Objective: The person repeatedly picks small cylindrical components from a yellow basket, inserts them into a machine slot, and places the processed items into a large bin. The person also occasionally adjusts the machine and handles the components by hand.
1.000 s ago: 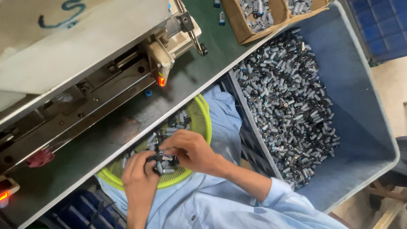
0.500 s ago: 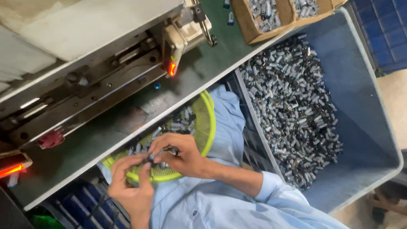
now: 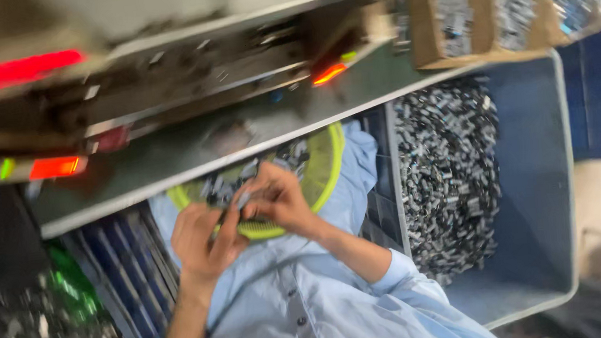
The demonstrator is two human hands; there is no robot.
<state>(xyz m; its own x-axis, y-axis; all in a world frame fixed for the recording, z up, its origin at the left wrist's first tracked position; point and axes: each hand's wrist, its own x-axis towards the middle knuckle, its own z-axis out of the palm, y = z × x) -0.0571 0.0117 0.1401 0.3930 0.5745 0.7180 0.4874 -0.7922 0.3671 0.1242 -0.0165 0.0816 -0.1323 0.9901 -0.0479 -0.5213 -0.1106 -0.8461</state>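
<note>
Fingers [image 3: 259, 194] on metal parts [image 3: 226, 186], over tray [image 3: 329, 166]

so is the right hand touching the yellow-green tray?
Touching. The head view shows the right hand resting on the yellow-green tray, fingers over its small metal parts.

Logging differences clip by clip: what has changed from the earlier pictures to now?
The view swung and blurred. Both hands, left hand and right hand, stayed together over the yellow-green bowl, fingering small metal parts. The blue bin of parts is unchanged.
</note>
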